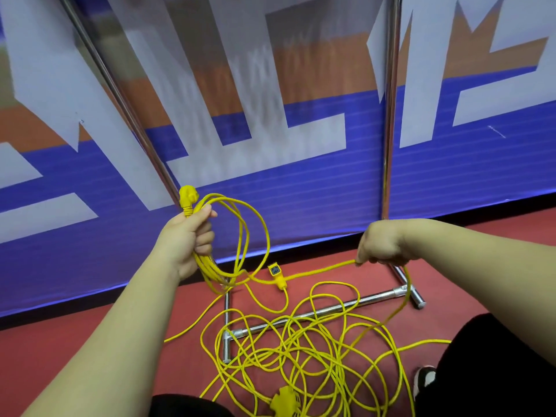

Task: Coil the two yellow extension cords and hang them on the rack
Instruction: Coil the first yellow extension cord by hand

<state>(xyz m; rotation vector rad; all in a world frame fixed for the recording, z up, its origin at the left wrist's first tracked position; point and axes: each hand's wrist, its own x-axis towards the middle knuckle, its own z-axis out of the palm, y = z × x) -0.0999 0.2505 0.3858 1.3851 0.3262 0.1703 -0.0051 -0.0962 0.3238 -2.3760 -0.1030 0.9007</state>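
Note:
My left hand (192, 236) grips a few loops of yellow extension cord (240, 236), with the yellow plug (188, 197) sticking up above the fist. A strand runs from the loops across to my right hand (380, 243), which pinches the cord (325, 269) and holds it taut above the floor. The rest of the yellow cord lies in a loose tangle (301, 350) on the red floor, over the rack's base. A yellow socket end (276, 275) lies near the wall and another yellow connector (284, 403) sits at the bottom edge.
The chrome rack has two upright poles (391, 115) (120, 94) and a floor bar (316, 313) with short feet. Behind it stands a blue, white and orange banner wall (301, 191). My dark trousers and a shoe (424, 380) are at the lower right.

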